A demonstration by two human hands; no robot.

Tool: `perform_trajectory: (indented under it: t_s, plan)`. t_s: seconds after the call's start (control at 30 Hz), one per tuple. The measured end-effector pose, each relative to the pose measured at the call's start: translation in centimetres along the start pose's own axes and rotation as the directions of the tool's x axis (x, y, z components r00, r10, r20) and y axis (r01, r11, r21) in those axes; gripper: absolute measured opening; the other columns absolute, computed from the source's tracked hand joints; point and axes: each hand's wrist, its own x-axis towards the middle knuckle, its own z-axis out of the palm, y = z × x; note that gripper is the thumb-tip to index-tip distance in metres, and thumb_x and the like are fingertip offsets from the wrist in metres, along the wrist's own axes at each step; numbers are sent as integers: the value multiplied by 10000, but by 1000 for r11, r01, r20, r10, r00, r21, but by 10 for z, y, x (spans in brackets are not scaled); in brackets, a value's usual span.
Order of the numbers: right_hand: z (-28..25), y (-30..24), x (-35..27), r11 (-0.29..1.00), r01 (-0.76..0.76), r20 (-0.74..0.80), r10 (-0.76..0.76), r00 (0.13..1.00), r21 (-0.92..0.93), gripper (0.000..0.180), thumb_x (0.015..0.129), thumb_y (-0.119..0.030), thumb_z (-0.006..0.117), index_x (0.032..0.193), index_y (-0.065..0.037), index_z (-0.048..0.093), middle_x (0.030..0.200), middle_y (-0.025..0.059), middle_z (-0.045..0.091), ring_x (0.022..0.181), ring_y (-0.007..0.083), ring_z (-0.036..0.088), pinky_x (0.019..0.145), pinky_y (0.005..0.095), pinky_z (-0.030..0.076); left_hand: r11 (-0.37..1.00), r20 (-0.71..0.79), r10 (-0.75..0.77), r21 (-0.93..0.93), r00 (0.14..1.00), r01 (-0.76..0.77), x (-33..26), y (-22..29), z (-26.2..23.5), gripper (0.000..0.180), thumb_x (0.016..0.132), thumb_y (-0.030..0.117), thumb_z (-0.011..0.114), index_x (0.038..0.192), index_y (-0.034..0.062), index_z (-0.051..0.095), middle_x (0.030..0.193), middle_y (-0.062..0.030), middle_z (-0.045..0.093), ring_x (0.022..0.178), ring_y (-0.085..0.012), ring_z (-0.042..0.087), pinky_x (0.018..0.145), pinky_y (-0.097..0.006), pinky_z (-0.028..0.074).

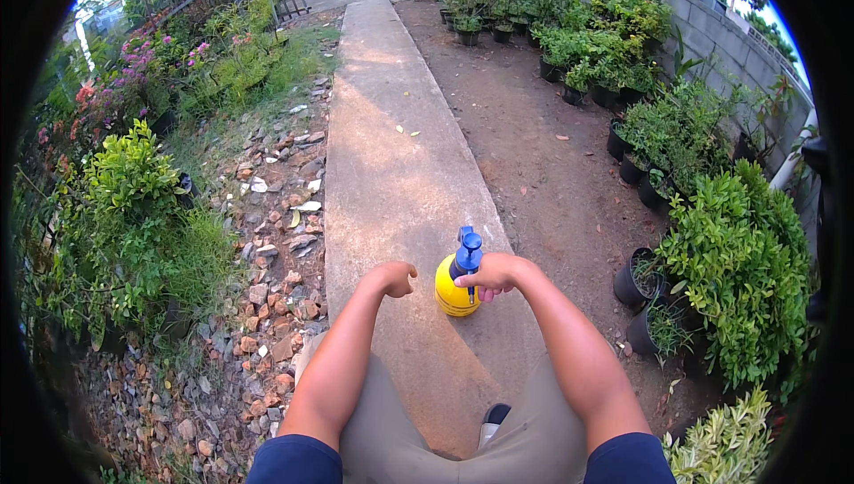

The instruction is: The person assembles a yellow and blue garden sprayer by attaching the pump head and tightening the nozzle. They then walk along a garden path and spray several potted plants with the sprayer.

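Note:
A pump spray bottle with a round yellow body and a blue pump top stands upright on the concrete path in front of me. My right hand is closed around its neck and trigger area from the right, thumb across the front; part of the grip is hidden behind the fingers. To the left of the bottle and apart from it, my left hand hangs in the air with loosely bent fingers. I see nothing in it, and a small gap shows between thumb and fingers.
The concrete path runs straight ahead. Broken bricks and stones lie along its left side, with flowering shrubs beyond. On the right, bare soil borders rows of black-potted plants and a block wall.

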Motion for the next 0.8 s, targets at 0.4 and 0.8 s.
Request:
perform_trajectory:
  t_s: [0.4, 0.8]
  plan:
    - [-12, 14, -1, 974, 210, 21, -213, 977, 89, 705, 847, -274, 940, 1376, 59, 614, 1114, 192, 809, 993, 260, 809, 846, 383, 660, 999, 72, 17, -33, 997, -15, -2, 6, 0, 634, 952, 261, 788, 1551, 158, 608, 1487, -164, 674, 1374, -375, 633, 1130, -461, 527]
    - [-1, 13, -12, 817, 358, -448, -555, 701, -453, 1213, 623, -413, 1038, 1642, -153, 435, 1448, 96, 644, 1392, 361, 570, 1196, 496, 462, 998, 93, 59, -31, 994, -56, 4, 8, 22, 646, 945, 286, 800, 1548, 155, 609, 1473, -177, 681, 1362, -383, 640, 1118, -478, 527]
